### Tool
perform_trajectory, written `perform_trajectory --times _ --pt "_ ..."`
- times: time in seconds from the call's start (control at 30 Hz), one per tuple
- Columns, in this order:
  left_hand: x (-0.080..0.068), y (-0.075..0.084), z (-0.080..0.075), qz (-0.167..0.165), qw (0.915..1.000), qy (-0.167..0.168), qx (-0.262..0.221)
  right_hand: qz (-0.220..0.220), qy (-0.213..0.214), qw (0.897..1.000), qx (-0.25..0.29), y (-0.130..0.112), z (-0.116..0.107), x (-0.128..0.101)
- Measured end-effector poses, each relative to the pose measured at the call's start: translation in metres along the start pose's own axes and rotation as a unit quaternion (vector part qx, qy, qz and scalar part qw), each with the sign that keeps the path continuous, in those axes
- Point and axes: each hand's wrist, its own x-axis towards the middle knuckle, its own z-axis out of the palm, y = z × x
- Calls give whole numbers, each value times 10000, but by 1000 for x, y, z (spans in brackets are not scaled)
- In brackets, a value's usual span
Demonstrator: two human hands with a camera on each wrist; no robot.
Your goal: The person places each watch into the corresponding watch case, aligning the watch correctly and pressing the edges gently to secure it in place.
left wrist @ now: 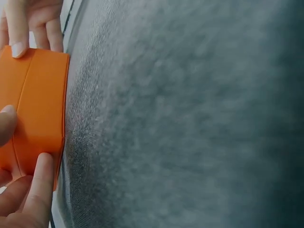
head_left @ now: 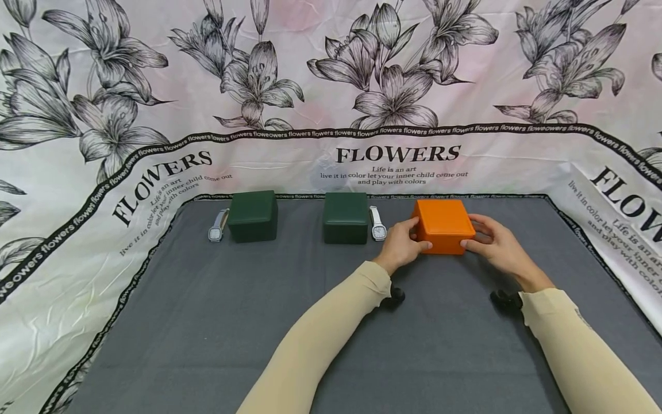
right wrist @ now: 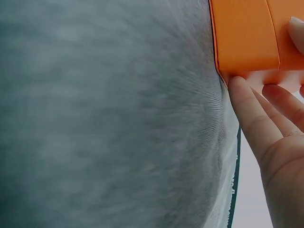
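An orange box (head_left: 443, 217) with a lid seam stands on the grey cloth at the right, between my two hands. My left hand (head_left: 399, 246) grips its left side, thumb at the front face and fingers along the side. On the opposite side my right hand (head_left: 497, 250) holds the box the same way, its thumb near the front right corner. In the right wrist view the fingertips (right wrist: 238, 85) touch the box's side close to the cloth. A silver watch (head_left: 378, 225) lies just left of my left hand, beside a dark green box (head_left: 345, 219).
Farther left, a second dark green box (head_left: 253, 216) has another watch (head_left: 217, 226) at its left. Behind them the printed floral cloth (head_left: 393, 158) rises at the back edge of the grey cloth (head_left: 233, 322). Black wrist cameras (head_left: 394, 299) hang below both sleeves.
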Motion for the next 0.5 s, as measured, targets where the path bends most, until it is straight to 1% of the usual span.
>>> perform_trajectory --times 0.2,0.33,0.5 --pt "9 1 4 13 9999 140 45 138 35 9999 18 2 -4 9" --pt "16 1 5 -22 9997 168 162 262 56 9996 3 1 -6 15" --pt "21 3 3 -41 9992 197 358 178 40 9998 18 0 -6 21"
